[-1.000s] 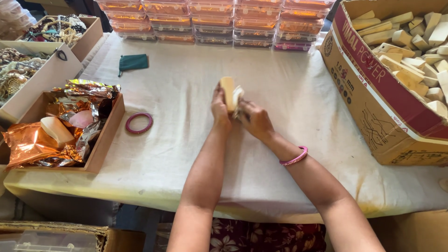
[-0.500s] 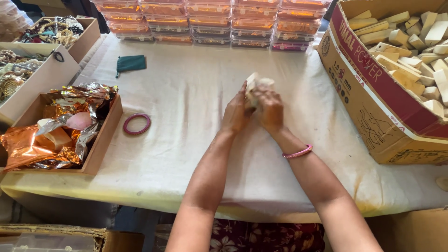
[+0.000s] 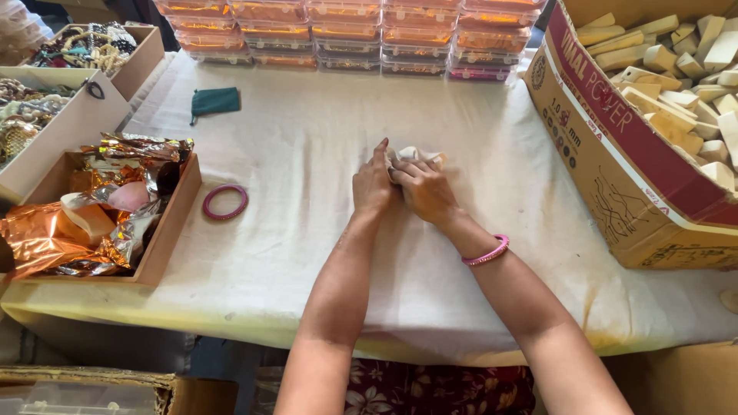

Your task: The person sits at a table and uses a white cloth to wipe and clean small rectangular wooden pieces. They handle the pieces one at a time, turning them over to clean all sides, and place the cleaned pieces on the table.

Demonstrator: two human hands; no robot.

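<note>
Both hands, left hand (image 3: 374,184) and right hand (image 3: 424,190), wrap their fingers tight around a small crinkly white bundle (image 3: 419,156) on the soft cloth

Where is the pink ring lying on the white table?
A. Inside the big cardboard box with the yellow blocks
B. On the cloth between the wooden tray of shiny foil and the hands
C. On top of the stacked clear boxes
B: the pink ring lies flat on the white cloth, just right of the wooden tray and left of the left hand.
</note>
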